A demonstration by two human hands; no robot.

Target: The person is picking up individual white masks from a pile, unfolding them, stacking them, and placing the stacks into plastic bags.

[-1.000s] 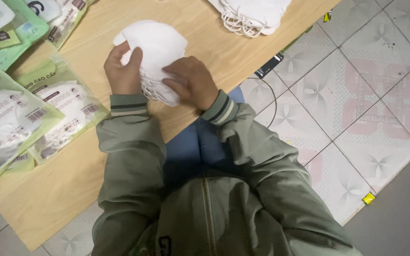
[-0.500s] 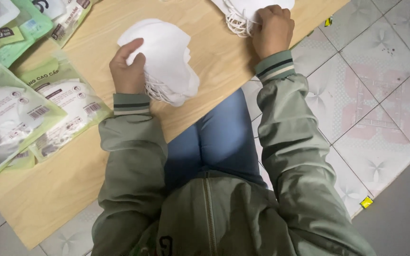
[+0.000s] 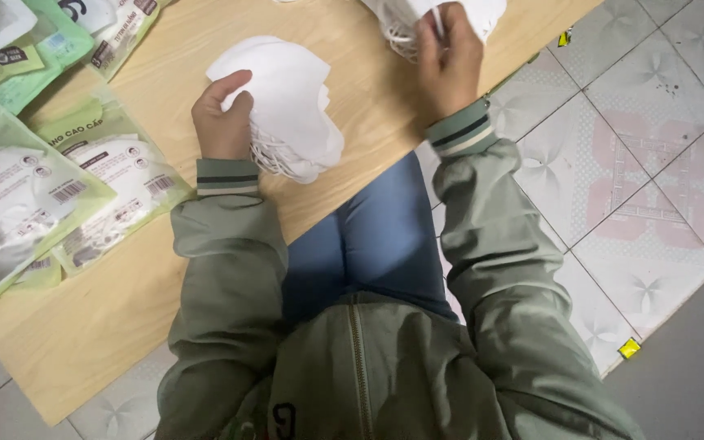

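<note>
Masks in a white stack (image 3: 287, 102) sit at upper centre of the desk (image 3: 124, 301), my left hand (image 3: 222, 122) clamped on them; my right hand (image 3: 448, 61) has left the stack, fingers now pinching the loose pile (image 3: 417, 16) at the top edge

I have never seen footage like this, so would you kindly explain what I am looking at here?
There is no machine here. A camera worn on a person's head looks down at their own arms in green jacket sleeves. They sit at a low wooden board on a tiled floor. The left hand grips a stack of white face masks. The right hand pinches a mask from a second white pile at the far edge. Green packets of masks lie to the left.
</note>
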